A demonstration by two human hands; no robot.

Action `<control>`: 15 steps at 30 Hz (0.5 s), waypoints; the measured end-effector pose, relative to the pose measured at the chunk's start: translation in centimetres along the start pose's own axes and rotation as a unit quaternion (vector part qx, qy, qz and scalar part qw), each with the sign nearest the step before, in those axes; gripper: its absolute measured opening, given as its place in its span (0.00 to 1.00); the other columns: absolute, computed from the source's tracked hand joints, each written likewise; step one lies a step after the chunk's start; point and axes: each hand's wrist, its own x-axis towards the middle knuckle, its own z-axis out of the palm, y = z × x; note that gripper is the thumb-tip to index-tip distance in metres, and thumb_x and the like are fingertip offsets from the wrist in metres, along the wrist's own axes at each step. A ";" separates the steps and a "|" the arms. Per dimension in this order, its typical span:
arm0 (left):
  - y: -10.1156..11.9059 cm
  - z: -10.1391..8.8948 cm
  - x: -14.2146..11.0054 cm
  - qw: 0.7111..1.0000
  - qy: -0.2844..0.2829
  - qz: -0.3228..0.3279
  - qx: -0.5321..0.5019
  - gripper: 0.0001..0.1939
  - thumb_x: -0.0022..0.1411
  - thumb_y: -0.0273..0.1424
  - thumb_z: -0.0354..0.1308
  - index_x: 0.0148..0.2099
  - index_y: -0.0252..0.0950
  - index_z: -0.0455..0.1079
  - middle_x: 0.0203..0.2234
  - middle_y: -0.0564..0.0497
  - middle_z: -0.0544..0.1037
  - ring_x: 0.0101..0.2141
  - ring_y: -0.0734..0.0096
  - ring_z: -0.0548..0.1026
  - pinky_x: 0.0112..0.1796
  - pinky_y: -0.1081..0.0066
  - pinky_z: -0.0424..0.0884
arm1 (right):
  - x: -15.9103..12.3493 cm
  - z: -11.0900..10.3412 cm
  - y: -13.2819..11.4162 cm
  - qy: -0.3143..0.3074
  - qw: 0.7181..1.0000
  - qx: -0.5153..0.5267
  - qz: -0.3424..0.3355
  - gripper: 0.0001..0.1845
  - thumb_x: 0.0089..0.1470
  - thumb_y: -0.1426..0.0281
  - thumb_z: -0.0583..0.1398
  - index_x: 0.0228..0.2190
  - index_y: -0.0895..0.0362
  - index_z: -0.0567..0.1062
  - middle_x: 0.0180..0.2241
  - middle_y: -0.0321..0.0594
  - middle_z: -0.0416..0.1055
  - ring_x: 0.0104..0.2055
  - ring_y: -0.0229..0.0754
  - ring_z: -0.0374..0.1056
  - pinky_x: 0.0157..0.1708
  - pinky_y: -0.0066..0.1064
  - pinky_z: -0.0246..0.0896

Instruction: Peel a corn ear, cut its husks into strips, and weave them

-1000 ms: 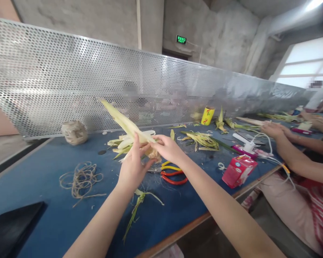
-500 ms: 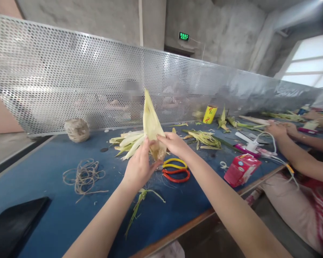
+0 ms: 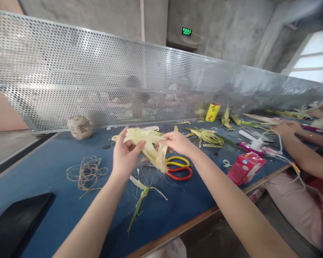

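A pale yellow corn husk (image 3: 150,150) is stretched between my two hands above the blue table. My left hand (image 3: 125,152) grips its left side, thumb on top. With fingertips pinched, my right hand (image 3: 177,143) holds its right edge. The husk's browned, ragged base points down toward me. Just behind and below it lie scissors (image 3: 179,175) with one yellow and one red handle, blades partly hidden. Nearer me rests a small knotted husk piece (image 3: 142,195) with thin green strands. More pale husks (image 3: 115,137) lie behind my left hand, mostly covered.
Loose twine (image 3: 87,173), a wrapped ball (image 3: 80,127) and a black flat object (image 3: 18,218) are to the left. Husk strips (image 3: 207,137), a yellow can (image 3: 212,112), a red carton (image 3: 246,167) and a power strip (image 3: 251,147) are right. A co-worker's arms (image 3: 296,147) reach in; perforated metal panel (image 3: 56,79) behind.
The husk has gone from standing upright to lying tilted and spread wide. My left hand has moved left and up, showing more of the knotted husk piece on the table.
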 end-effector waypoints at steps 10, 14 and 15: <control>-0.5 -0.1 -0.4 0.988 -0.038 0.012 0.151 0.32 0.50 0.36 0.61 0.56 0.34 0.57 0.32 0.46 0.77 0.28 0.69 0.75 0.27 0.70 0.71 | 0.6 2.0 1.2 0.067 0.981 -0.049 -0.177 0.09 0.49 0.69 0.57 0.36 0.56 0.68 0.31 0.37 0.69 0.32 0.37 0.67 0.32 0.27 0.62; 0.1 -0.1 -0.9 0.971 -0.016 0.069 0.231 0.31 0.50 0.34 0.61 0.57 0.39 0.59 0.37 0.47 0.77 0.34 0.66 0.76 0.33 0.67 0.72 | -0.1 3.1 -0.1 0.140 0.952 -0.156 -0.225 0.07 0.52 0.70 0.53 0.24 0.57 0.66 0.18 0.30 0.59 0.22 0.33 0.58 0.26 0.25 0.55; 0.2 -0.1 -0.9 0.965 -0.016 0.079 0.248 0.29 0.50 0.34 0.60 0.55 0.40 0.62 0.37 0.48 0.77 0.34 0.66 0.76 0.35 0.67 0.72 | -0.1 3.0 -0.3 0.151 0.954 -0.143 -0.216 0.07 0.51 0.71 0.54 0.22 0.57 0.65 0.17 0.30 0.58 0.22 0.33 0.57 0.27 0.25 0.55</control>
